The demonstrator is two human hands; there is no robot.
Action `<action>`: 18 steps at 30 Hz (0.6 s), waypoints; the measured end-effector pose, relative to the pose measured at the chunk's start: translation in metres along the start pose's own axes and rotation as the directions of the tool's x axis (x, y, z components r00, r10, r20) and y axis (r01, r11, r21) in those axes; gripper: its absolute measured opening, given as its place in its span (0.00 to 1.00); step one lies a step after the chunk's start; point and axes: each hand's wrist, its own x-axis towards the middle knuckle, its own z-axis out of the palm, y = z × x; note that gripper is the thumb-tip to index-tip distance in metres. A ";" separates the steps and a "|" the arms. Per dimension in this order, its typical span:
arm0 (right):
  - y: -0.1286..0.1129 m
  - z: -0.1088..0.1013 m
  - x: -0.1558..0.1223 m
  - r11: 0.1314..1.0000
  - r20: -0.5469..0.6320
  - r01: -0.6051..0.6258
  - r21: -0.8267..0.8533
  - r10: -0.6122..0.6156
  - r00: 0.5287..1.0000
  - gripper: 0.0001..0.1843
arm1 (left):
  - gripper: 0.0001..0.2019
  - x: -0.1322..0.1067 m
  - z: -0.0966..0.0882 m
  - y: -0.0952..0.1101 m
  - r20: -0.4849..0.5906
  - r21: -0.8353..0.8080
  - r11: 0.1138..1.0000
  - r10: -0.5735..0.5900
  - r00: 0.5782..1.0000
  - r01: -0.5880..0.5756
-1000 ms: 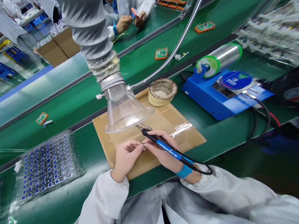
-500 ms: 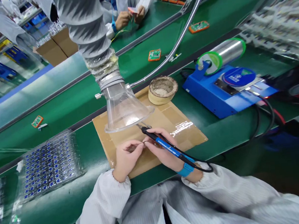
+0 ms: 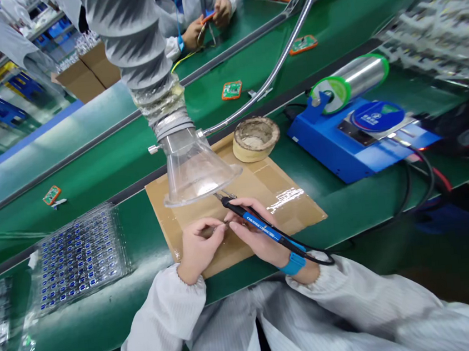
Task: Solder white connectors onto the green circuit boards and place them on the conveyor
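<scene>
My right hand (image 3: 261, 237) is closed round a black and blue soldering iron (image 3: 260, 226), whose tip points up and left beneath the clear fume hood (image 3: 201, 173). Thumb and forefinger of my left hand (image 3: 200, 245) are pinched together on something too small and dark to make out. The fingertips of both hands nearly meet over a brown cardboard sheet (image 3: 285, 176). Beyond them, on the sheet's far edge, stands a round, dirty-rimmed pot (image 3: 255, 150).
A blue solder feeder (image 3: 352, 141) with a metal roll stands at right. At left lies a clear tray (image 3: 75, 259) of small blue parts. Orange-framed circuit boards (image 3: 231, 90) lie on the green belt (image 3: 126, 147). A co-worker's hands (image 3: 206, 25) hold an orange piece opposite.
The circuit boards on the belt have shifted left. My right fingertips have drawn slightly away from my left ones. The co-worker's orange piece has turned.
</scene>
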 end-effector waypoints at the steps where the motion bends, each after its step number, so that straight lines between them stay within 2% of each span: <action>1: -0.001 0.000 0.000 1.000 -0.001 -0.008 0.000 0.008 1.000 0.16 | 0.08 0.000 0.000 0.000 0.001 0.010 1.000 0.009 1.000 -0.009; 5: -0.002 0.003 0.002 0.999 -0.041 -0.043 0.013 0.043 0.998 0.16 | 0.07 -0.001 0.000 -0.002 0.001 0.051 0.998 0.040 0.999 -0.041; 11: -0.004 0.006 0.003 0.997 -0.105 -0.059 0.052 0.064 0.992 0.14 | 0.10 -0.001 0.001 -0.002 0.032 0.002 0.999 -0.040 0.999 0.040; 18: -0.005 0.005 0.003 0.999 -0.118 -0.039 0.031 0.042 0.992 0.12 | 0.10 -0.001 0.002 0.002 0.014 -0.032 0.999 -0.043 0.999 0.043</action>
